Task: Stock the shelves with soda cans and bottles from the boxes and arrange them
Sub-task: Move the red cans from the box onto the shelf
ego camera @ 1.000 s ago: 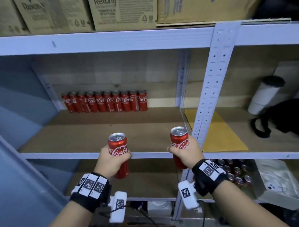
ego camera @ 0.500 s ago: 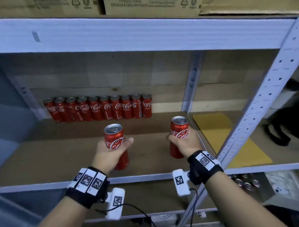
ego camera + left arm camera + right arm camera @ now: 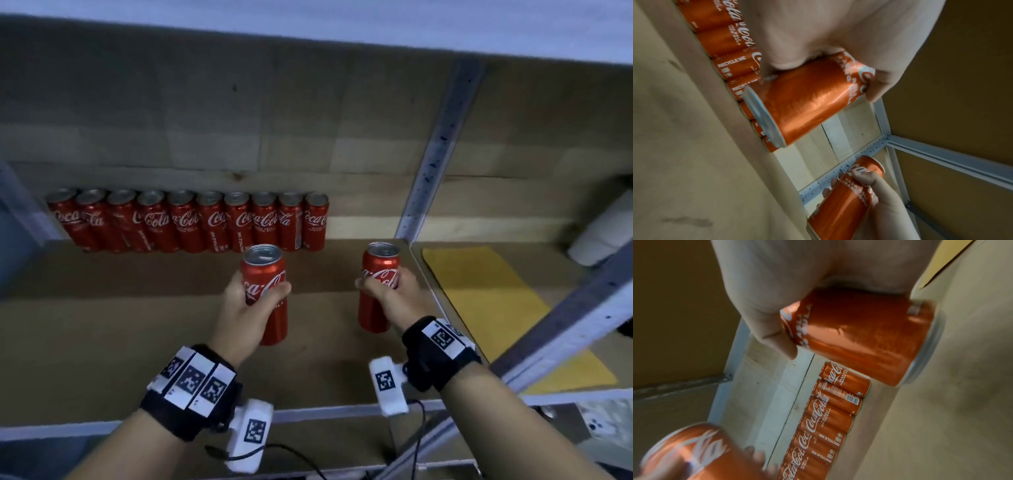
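Head view alone: yellow mat [image 3: 493, 301]

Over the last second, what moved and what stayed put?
Both hands carried their cans forward over the shelf board toward the back row. The left hand still grips its can; the right hand still grips its can. The row is unchanged.

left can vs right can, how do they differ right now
The left can is gripped by the left hand; the right can by the right hand. The left can is in front of the right end of the back row; the right can is past the row's end, near the upright. Both are red Coca-Cola cans, roughly upright, held around the middle.
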